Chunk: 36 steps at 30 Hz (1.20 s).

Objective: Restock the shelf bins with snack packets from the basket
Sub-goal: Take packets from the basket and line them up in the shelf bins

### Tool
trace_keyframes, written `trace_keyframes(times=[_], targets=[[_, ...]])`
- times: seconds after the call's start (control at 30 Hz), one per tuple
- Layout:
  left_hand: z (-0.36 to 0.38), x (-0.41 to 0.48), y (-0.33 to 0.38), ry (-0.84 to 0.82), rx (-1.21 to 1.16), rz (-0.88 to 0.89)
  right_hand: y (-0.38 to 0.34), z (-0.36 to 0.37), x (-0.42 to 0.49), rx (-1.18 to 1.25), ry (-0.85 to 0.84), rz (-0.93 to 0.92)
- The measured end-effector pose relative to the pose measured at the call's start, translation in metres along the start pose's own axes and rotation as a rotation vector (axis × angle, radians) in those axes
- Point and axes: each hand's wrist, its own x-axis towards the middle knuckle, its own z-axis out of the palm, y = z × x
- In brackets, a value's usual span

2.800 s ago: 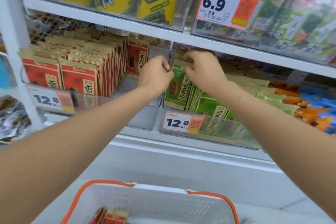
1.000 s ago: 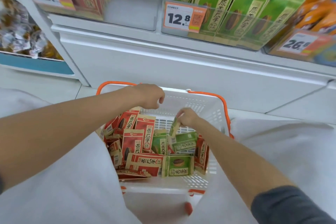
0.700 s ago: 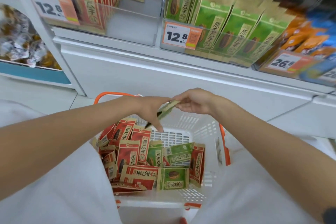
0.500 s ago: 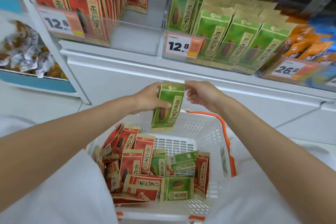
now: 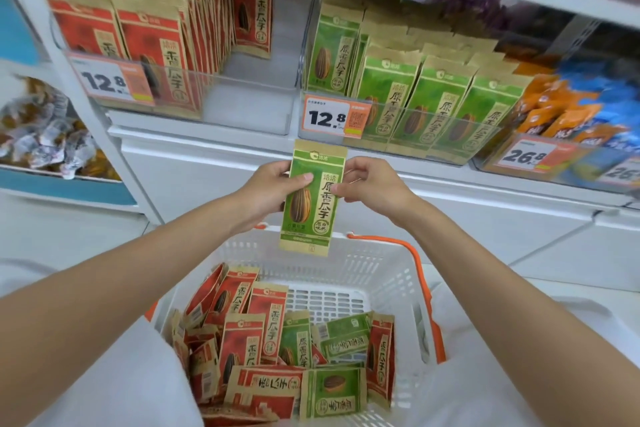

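Both hands are up on a green packet (image 5: 313,198), held upright above the white basket (image 5: 391,274) and just below the shelf edge. The left hand (image 5: 266,191) grips its left edge, thumb across the front, fingers curled behind. The right hand (image 5: 374,185) pinches the right edge between thumb and fingertips. Down in the basket, red packets (image 5: 242,336) and a few green ones (image 5: 334,392) lie in a loose heap (some flat, some leaning). On the shelf, the clear bin (image 5: 450,130) of green packets stands just right of the red-packet bin (image 5: 249,104). A 12.8 price tag (image 5: 332,116) hangs just above the held packet.
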Motion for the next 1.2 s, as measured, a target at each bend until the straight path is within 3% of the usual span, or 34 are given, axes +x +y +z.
trace_keyframes(times=[0.13,0.3,0.43,0.67,0.77,0.97,1.2], targets=[[0.0,0.004,0.04,0.061,0.099,0.222,-0.031,-0.012,0.0,-0.003,0.06,-0.26],[-0.012,0.026,0.144,0.127,0.11,0.603,-0.109,-0.049,0.013,-0.312,0.434,-0.672],[-0.024,0.052,0.19,0.204,0.272,0.775,-0.138,-0.066,0.04,-0.388,0.579,-0.772],[-0.042,0.12,0.166,0.323,0.57,0.588,-0.125,-0.077,0.103,-0.897,0.521,-0.532],[-0.04,0.135,0.172,0.398,0.586,0.613,-0.135,-0.076,0.128,-1.02,0.531,-0.481],[-0.042,0.155,0.184,0.389,0.708,0.623,-0.155,-0.064,0.159,-1.342,0.332,-0.251],[-0.043,0.167,0.176,0.424,0.574,0.561,-0.161,-0.062,0.183,-1.381,0.397,-0.152]])
